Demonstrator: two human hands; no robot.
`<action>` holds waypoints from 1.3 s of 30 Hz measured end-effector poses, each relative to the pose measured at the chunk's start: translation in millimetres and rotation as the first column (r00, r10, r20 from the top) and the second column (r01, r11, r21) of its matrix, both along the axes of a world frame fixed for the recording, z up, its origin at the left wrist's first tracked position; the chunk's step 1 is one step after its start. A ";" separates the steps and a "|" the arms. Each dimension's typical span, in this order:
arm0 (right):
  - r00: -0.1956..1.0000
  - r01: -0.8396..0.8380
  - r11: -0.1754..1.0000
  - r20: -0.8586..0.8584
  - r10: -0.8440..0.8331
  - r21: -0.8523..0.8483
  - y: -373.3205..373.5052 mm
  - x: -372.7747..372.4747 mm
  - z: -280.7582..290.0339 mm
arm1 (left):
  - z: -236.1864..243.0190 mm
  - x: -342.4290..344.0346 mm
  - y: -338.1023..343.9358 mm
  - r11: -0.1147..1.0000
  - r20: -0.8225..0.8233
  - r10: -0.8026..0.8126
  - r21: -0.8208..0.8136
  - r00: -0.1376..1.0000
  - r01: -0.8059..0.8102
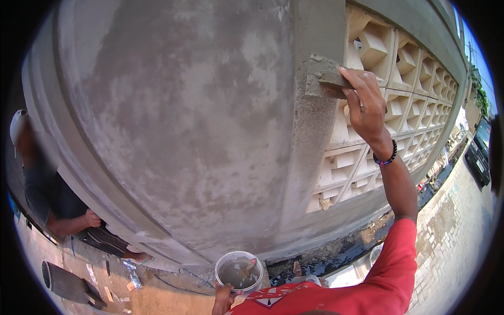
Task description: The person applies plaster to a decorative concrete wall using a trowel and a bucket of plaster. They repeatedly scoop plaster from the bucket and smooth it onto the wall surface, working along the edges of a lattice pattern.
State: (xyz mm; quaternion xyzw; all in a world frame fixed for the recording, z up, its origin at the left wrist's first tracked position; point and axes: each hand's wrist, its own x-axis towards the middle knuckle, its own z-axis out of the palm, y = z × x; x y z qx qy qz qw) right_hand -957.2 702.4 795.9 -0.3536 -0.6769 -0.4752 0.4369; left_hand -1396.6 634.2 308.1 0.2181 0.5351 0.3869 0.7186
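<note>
Grey wall, trowel beside latticework

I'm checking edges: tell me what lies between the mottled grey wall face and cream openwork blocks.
In the head view: a grey cement band, with a flat grey trowel in the right hand over its upper part.

- Grey wall, mottled with darker patches, ridged with vertical bands along its left side
- Panel of cream openwork blocks set into the wall's right part
- Dark, wet-looking channel along the wall's foot
- Pale paving, sunlit, on the right
- Blue sky above green foliage
</note>
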 end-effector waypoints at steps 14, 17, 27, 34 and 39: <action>0.990 0.082 0.995 0.116 -0.075 -0.058 27.8 13.2 59.8 | -9.6 4.9 7.8 0.999 0.020 -0.027 -0.038 0.999 0.028; 0.984 0.128 0.972 0.150 -0.099 -0.198 5.9 13.5 9.4 | -16.5 3.8 16.0 0.992 -0.044 -0.084 -0.093 0.996 0.079; 0.991 0.092 0.980 -0.108 -0.073 0.174 27.6 23.2 193.7 | 1.4 12.5 9.0 1.000 -0.014 0.007 -0.015 1.000 -0.007; 0.994 0.105 0.989 0.046 -0.100 -0.108 22.0 7.2 3.2 | 2.6 15.3 7.6 0.997 -0.025 -0.050 -0.053 0.998 0.048; 0.995 0.078 0.980 0.068 -0.067 -0.185 -11.4 10.3 -15.3 | 8.2 16.4 10.6 0.992 -0.077 -0.120 -0.048 0.990 0.117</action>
